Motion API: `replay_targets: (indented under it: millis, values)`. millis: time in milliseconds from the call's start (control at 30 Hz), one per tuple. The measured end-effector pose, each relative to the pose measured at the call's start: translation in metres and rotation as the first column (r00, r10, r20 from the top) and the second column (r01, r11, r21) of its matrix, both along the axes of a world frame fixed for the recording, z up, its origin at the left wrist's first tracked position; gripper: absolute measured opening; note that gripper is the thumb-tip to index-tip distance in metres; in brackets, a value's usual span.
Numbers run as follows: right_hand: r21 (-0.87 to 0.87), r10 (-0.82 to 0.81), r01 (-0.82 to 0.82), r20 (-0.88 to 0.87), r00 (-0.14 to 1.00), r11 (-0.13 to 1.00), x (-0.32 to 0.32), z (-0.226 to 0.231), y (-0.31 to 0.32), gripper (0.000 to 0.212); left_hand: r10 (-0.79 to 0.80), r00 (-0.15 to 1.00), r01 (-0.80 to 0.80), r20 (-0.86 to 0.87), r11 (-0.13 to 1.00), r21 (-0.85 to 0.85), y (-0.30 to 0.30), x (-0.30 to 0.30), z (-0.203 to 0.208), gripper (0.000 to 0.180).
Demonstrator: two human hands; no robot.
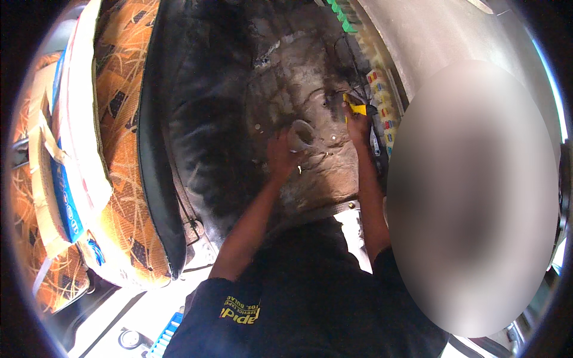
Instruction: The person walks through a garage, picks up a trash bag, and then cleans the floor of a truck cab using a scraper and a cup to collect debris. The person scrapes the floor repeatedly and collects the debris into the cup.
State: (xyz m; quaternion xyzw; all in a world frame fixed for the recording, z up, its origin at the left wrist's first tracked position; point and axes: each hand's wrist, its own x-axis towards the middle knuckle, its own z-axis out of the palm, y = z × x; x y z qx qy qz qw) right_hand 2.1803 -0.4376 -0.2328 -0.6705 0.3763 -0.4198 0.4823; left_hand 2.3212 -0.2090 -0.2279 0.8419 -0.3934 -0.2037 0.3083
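A: Where to look first?
B: At the pale ring, perhaps a tape roll or a cup, just past 12 o'clock from the middle of the view, over the stained brown floor covering.
A: Held how?
B: By the left hand, curled around the 9 o'clock side with fingers not far apart; too blurred to tell how firmly.
A: Any handling advice?
B: Probably best to grip by the wall, tilt little and leave the mouth unblocked.
A: And towards 2 o'clock?
B: To be seen there, a yellow-and-black tool, clamped in the right hand; impossible to tell the exact kind. Better to point away from the left fingers and steer clear of the row of coloured pieces just beside.
A: Farther out?
B: Towards 9 o'clock, first a black cushion, then an orange patterned seat.
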Motion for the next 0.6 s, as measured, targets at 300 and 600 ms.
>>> replay_targets:
  millis: [300,600]
  values:
    - [-0.024,0.059,-0.062,-0.104,0.993,0.998,0.002,0.010,0.026,0.038,0.110,0.980,-0.155,-0.168,0.948,-0.280,0.039,0.032,0.033,0.095]
    - [0.052,0.069,-0.062,-0.128,0.989,0.997,0.033,-0.015,0.063,0.036,-0.171,0.961,0.047,0.217,0.875,0.482,0.000,0.016,-0.004,0.109]
